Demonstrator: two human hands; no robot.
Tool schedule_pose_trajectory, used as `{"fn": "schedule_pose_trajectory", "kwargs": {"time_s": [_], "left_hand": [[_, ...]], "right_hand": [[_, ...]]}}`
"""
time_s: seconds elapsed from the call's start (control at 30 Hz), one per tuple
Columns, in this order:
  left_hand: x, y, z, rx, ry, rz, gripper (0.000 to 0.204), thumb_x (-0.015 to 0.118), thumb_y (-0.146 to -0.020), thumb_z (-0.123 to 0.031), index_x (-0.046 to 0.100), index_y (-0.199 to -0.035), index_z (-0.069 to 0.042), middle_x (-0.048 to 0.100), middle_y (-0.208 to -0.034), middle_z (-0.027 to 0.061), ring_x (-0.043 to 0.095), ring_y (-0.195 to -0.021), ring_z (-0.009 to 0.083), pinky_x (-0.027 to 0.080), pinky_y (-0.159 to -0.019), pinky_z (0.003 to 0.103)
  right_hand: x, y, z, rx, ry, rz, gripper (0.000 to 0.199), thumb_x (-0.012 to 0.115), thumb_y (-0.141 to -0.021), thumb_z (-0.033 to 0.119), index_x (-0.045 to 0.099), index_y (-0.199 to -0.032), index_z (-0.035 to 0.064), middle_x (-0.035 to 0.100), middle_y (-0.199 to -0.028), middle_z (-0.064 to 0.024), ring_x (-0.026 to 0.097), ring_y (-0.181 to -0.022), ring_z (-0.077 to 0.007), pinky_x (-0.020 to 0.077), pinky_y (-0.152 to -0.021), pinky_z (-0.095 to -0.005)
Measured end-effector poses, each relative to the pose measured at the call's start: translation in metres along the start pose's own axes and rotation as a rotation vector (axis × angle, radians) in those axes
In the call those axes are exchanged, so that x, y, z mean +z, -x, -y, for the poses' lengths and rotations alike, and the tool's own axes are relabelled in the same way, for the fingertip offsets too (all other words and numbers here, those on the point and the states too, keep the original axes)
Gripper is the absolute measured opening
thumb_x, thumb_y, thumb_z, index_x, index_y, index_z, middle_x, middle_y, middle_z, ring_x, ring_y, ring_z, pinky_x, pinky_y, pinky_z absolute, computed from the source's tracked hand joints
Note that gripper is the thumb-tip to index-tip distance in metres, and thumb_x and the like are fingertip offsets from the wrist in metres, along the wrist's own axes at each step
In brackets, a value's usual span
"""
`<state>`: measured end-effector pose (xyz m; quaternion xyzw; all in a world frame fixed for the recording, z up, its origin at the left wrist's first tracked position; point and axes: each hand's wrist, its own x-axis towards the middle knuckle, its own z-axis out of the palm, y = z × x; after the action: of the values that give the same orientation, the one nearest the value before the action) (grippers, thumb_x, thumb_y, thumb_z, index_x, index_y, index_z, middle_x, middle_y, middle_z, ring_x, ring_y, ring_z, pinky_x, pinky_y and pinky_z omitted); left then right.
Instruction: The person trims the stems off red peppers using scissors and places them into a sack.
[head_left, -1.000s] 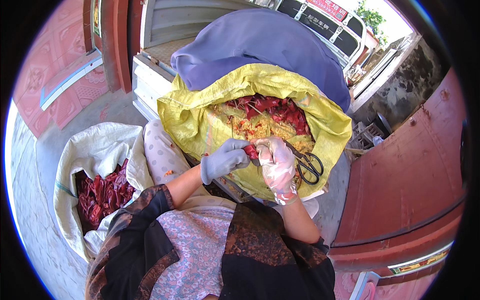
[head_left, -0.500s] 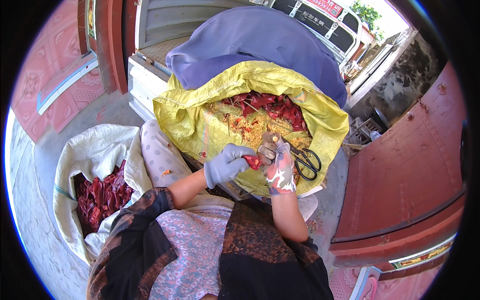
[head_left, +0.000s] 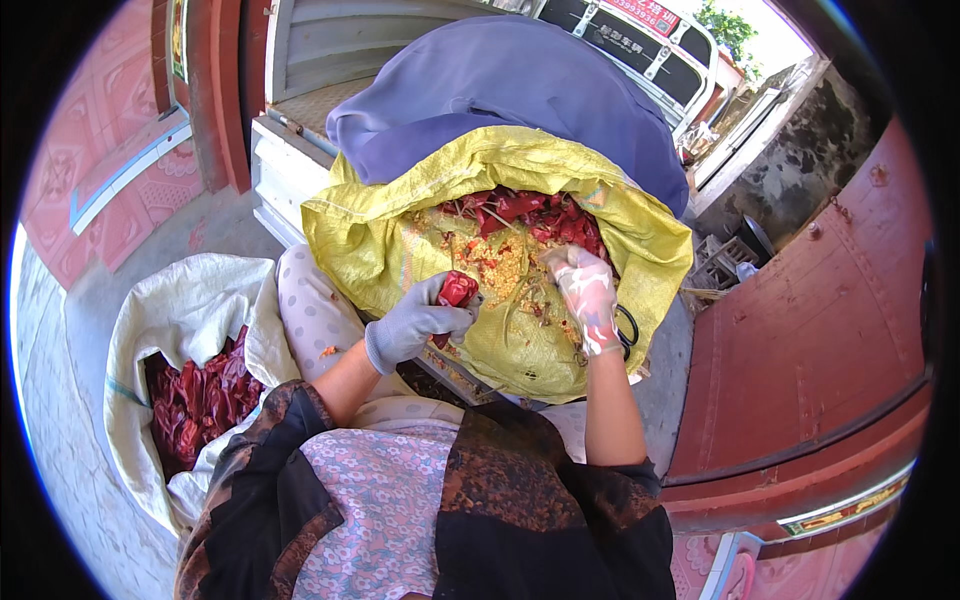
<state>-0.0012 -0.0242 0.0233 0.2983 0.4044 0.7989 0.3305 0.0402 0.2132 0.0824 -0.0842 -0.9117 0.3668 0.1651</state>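
A dried red chilli [head_left: 457, 290] sits pinched in the left hand [head_left: 415, 325], which wears a grey glove and curls its fingers around the pod just above the near edge of the yellow woven sack [head_left: 420, 215]. The right hand [head_left: 587, 295], in a pale glove stained red, reaches palm-down into the sack with its fingers bent over the loose seeds and stems [head_left: 505, 265]; whether it grips anything cannot be told. Black scissor handles [head_left: 628, 328] show just beside that wrist, against the sack's right rim. Deeper in the sack lies a heap of whole red chillies [head_left: 530, 212].

Both forearms come up from the lower edge, bare below dark patterned sleeves, the left bent at the elbow, the right running nearly straight.

Behind the yellow sack bulges a purple-blue bundle [head_left: 520, 90]. To the person's left a white sack [head_left: 190, 300] stands open on the floor, holding dark red chilli pieces [head_left: 200, 395]. Red doors [head_left: 800, 330] flank the right side.
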Motion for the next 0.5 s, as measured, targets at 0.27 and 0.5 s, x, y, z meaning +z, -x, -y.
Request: {"fn": "schedule_pose_trajectory", "kwargs": {"time_s": [0.27, 0.5], "left_hand": [[0.0, -0.008, 0.002, -0.063, -0.09, 0.024, 0.013, 0.058, -0.084, -0.017, 0.055, -0.084, -0.004, 0.053, -0.066, 0.0024, 0.049, -0.058, 0.0107, 0.043, -0.058, 0.025], [0.002, -0.008, 0.001, -0.078, 0.014, -0.052, 0.009, 0.057, -0.085, -0.012, 0.057, -0.087, -0.003, 0.052, -0.064, 0.0022, 0.048, -0.056, 0.0098, 0.042, -0.055, 0.025]], "right_hand": [[0.031, -0.08, -0.063, -0.083, 0.653, -0.264, 0.036, 0.068, -0.075, 0.027, 0.062, -0.104, 0.0066, 0.064, -0.102, -0.0126, 0.061, -0.093, -0.0274, 0.0482, -0.08, -0.0362], [-0.009, -0.044, -0.03, 0.085, -0.151, -0.058, 0.026, 0.065, -0.081, 0.019, 0.063, -0.1, 0.0008, 0.067, -0.086, -0.0057, 0.061, -0.076, -0.0146, 0.0465, -0.067, -0.0255]]}}
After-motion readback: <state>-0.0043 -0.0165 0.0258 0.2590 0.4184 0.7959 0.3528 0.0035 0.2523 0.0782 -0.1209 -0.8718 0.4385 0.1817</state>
